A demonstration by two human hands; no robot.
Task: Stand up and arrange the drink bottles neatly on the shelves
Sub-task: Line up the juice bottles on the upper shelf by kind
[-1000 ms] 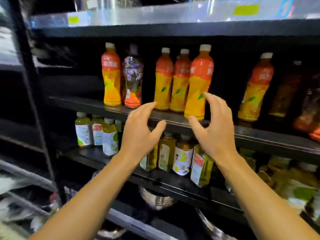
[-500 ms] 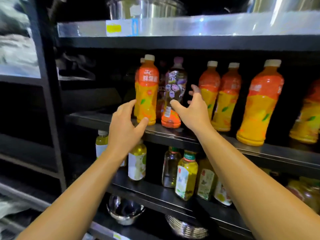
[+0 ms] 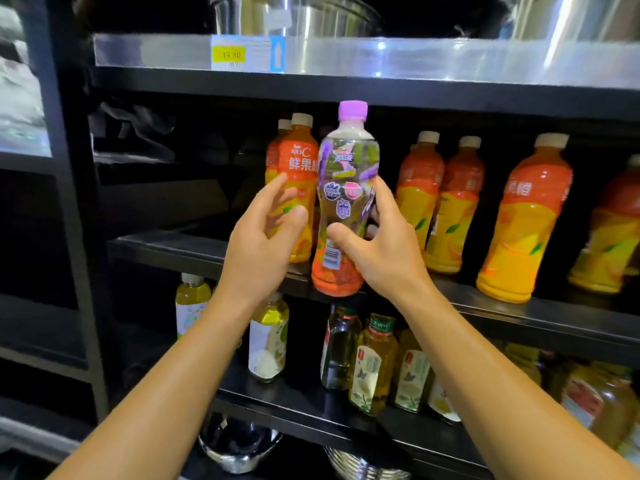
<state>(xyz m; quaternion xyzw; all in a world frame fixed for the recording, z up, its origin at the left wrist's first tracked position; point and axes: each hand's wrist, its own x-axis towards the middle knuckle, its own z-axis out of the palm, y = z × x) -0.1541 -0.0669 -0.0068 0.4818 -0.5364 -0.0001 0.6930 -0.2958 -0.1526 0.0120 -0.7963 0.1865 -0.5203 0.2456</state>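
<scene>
My right hand (image 3: 384, 247) grips a clear bottle with a purple cap (image 3: 346, 188) around its middle and holds it upright at the front edge of the middle shelf (image 3: 519, 306). My left hand (image 3: 263, 237) hovers just left of it with loosely curved fingers, in front of an orange juice bottle (image 3: 301, 161), holding nothing. Orange juice bottles (image 3: 450, 202) stand upright along the same shelf to the right, one large one (image 3: 523, 220) near the front edge.
The lower shelf (image 3: 311, 403) carries several upright green tea bottles (image 3: 374, 365). Metal bowls (image 3: 239, 445) sit below it. A steel pot (image 3: 294, 15) stands on the top shelf above a yellow price tag (image 3: 228, 55). A black upright post (image 3: 69, 202) bounds the left side.
My right hand has taken hold of the purple-capped bottle and lifted it forward off its spot beside the orange bottle. My left hand rose alongside it. The view moved closer.
</scene>
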